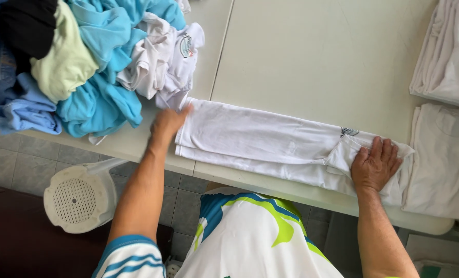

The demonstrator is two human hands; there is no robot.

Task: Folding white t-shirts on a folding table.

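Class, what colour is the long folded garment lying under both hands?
White; the folded garment shows best in the head view, lying on the table.

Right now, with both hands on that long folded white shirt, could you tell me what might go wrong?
1. The long folded white shirt lies along the white table's near edge; a tug could slide it off.
2. The left hand rests beside the heap of unfolded blue, green and white clothes, which could snag the shirt's end.
3. The right hand presses the bunched end next to the folded white stack, possibly disturbing it.
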